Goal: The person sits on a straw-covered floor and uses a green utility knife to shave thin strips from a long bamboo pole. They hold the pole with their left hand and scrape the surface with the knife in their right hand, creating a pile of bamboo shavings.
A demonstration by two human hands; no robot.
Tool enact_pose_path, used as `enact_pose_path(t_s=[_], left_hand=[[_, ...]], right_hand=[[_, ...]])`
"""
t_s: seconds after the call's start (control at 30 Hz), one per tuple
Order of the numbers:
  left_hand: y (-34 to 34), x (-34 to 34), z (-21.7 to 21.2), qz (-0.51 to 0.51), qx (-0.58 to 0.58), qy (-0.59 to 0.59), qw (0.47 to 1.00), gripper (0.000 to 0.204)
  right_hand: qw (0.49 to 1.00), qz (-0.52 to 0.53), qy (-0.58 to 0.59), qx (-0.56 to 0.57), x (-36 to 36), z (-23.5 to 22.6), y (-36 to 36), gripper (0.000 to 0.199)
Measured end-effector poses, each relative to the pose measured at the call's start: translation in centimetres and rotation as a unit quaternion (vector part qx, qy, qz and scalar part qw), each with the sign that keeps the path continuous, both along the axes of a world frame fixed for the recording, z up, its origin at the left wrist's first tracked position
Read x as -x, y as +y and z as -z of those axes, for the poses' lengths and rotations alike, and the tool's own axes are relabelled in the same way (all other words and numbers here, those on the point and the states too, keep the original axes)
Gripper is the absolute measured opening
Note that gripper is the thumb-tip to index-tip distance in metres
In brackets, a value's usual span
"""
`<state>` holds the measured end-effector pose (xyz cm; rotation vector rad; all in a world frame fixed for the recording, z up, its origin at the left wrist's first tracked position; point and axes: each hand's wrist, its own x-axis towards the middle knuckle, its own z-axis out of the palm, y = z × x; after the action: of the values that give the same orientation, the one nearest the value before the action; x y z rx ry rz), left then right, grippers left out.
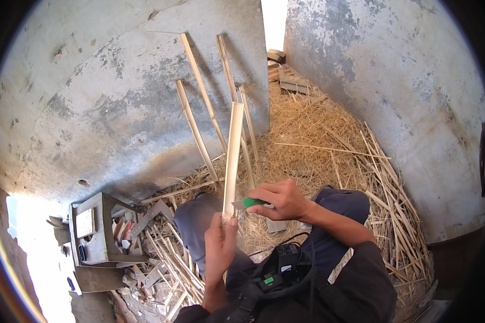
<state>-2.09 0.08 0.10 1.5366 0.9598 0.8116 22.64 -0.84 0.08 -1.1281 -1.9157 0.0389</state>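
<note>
My left hand [219,243] is closed around the lower end of a long, pale bamboo strip [232,156], which stands almost upright in front of me. In my right hand [283,200] is a knife [253,202] with a green handle, the fingers wrapped round it. Its short blade points left and meets the strip's right edge just above my left thumb. I cannot tell how deep the blade sits.
Several bamboo strips [198,134] lean against the grey wall [118,81] ahead. Shavings [307,134] cover the floor. Thin sticks [399,215] are heaped along the right wall, others [170,253] lie at lower left. A worn stool [97,231] lies at the left.
</note>
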Motion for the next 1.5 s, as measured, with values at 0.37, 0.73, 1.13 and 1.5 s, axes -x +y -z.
enact_pose_path(t_s=[0.37, 0.73, 1.13, 1.5], left_hand=[[-0.4, -1.2, -1.7, -0.062, -0.1, 0.046, 0.992, 0.017], [-0.6, -1.6, -1.7, -0.066, -0.068, 0.013, 0.995, 0.019], [-1.0, -0.4, -1.6, -0.055, -0.027, 0.041, 0.997, 0.023], [-2.0, 0.1, -0.4, -0.046, 0.015, 0.027, 0.998, 0.022]], right_hand=[[1.0, 0.009, -0.005, -0.006, 0.2, -0.2, -0.1, 0.031], [0.997, 0.057, -0.047, -0.029, 0.1, -0.6, -0.3, 0.03], [0.994, 0.07, -0.066, -0.044, 0.2, -0.7, -0.1, 0.031], [0.993, 0.109, -0.039, -0.019, -1.6, -1.6, 0.6, 0.03]])
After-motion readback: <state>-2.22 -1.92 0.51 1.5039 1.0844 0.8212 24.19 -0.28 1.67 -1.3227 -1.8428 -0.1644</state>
